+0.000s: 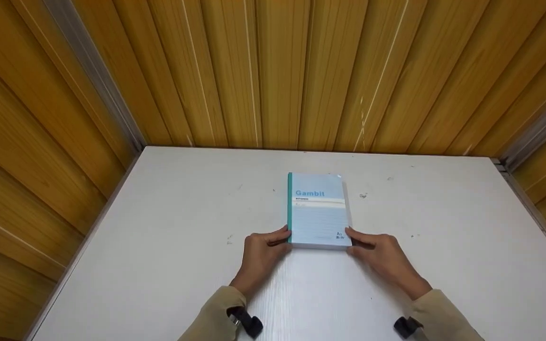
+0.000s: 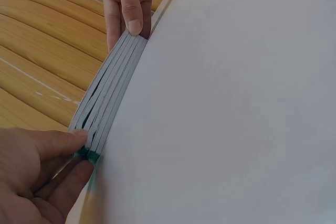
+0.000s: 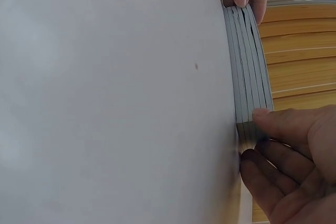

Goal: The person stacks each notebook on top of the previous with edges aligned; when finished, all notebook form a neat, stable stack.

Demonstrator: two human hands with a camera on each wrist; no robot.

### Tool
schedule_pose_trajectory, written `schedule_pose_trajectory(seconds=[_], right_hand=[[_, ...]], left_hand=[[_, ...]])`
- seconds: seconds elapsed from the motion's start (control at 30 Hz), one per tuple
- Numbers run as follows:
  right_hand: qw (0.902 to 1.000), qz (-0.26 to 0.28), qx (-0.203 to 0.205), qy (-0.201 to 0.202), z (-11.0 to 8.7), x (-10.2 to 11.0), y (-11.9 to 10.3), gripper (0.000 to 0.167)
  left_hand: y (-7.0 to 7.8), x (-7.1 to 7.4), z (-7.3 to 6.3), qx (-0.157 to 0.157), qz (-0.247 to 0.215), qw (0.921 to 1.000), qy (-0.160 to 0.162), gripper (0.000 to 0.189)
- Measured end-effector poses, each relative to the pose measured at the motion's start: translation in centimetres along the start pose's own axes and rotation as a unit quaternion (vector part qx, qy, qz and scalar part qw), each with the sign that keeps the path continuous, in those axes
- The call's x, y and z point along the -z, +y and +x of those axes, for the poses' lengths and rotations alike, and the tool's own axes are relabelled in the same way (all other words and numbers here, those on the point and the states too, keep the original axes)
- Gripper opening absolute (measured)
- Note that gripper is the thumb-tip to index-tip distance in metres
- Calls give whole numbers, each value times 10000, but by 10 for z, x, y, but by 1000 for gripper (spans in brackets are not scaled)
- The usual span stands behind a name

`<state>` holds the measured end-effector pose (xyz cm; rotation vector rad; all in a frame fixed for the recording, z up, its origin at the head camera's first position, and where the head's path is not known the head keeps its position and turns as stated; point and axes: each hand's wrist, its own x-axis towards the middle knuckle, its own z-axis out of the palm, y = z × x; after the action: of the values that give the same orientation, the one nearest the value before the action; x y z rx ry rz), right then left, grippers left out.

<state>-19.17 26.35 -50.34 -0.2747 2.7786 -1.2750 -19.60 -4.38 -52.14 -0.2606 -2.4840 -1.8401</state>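
A stack of several notebooks [image 1: 319,220] lies on the white table with a light blue cover marked "Gambit" on top and a green spine on the left. Its page edges [image 2: 113,90] face the left wrist camera. At the stack's near left corner, my left hand [image 1: 262,253] holds the spine side between thumb and fingers. My right hand [image 1: 386,258] grips the near right corner the same way, its thumb on the near face and fingers curled at the side. In the right wrist view the notebooks [image 3: 247,66] sit evenly on one another.
The white table [image 1: 183,213] carries small dark scuff marks. Behind it rises a wood-patterned panel wall [image 1: 277,71], with similar panels at left and right. Black wrist mounts [image 1: 249,324] show below the beige sleeves [image 1: 216,312].
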Motion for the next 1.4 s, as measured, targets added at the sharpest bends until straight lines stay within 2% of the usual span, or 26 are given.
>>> schedule_pose_trajectory(seconds=[0.43,0.7,1.0,1.2,1.4], right_hand=[[10000,36,17,28,1,0,1,47],[9999,134,-92,-1,0,2,3,48],[9995,321,35,-14,0,0,5,69],[9995,285,-153,30,2,-2,3,67],[9991,360,-218,3,3,-3,4,67]], left_hand=[[-2,1,-2,19,-191,9998,-63,35],[-1,-1,-2,222,-369,9990,-81,38],[-6,-7,-2,47,-210,9998,28,46],[-6,-9,0,77,-180,9998,69,48],[-5,-8,0,193,-353,9992,-19,51]])
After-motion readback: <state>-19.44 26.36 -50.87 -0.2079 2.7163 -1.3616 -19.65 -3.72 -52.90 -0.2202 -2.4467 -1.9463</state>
